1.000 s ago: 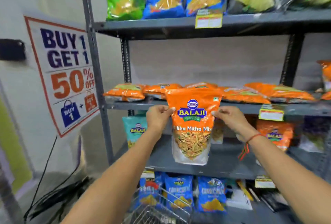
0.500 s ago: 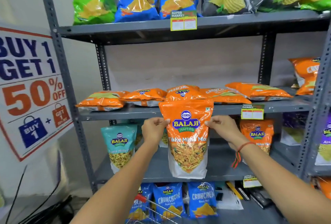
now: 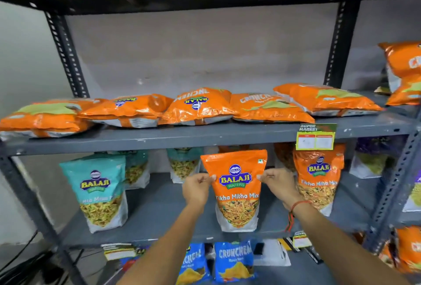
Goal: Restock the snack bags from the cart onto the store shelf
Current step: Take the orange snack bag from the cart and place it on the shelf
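Placement step underway. Teal bag (image 3: pixel 100 190) stands left on shelf (image 3: pixel 159 207). Left hand (image 3: pixel 196 187) and right hand (image 3: pixel 278 185) pinch orange bag (image 3: pixel 237 190) by its edges, upright over shelf. Next, judged: set base down beside matching bag (image 3: pixel 317 177), then let go.
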A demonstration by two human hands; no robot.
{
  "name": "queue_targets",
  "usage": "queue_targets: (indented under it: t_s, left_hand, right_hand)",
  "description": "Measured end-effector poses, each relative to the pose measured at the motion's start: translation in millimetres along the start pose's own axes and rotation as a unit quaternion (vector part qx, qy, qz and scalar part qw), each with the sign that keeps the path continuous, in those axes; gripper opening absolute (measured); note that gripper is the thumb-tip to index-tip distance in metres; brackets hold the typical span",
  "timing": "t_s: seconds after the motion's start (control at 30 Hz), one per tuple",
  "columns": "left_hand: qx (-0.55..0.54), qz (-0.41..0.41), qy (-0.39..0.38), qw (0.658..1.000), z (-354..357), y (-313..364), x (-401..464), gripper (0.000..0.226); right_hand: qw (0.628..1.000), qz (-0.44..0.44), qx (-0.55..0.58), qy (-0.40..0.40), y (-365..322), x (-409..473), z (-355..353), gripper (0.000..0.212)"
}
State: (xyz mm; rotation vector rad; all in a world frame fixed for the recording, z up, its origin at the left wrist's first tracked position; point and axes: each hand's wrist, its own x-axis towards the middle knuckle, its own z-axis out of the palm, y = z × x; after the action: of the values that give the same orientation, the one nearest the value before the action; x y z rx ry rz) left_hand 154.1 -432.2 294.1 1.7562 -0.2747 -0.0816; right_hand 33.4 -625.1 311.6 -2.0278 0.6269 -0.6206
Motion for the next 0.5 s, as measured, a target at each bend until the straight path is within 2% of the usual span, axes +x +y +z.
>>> queue_targets:
  t_s: [0.3,0.5]
  left_hand:
    - [0.018,-0.022,0.005,1.0,58,-28,47,0.033]
    - [0.031,-0.046,-0.017,0.998,65,-33,50,0.02]
  right_hand:
    - [1.0,0.028,-0.014,-0.004,58,69,10,0.03]
    - [0.998,0.054,0.015,0.015,76,79,21,0.024]
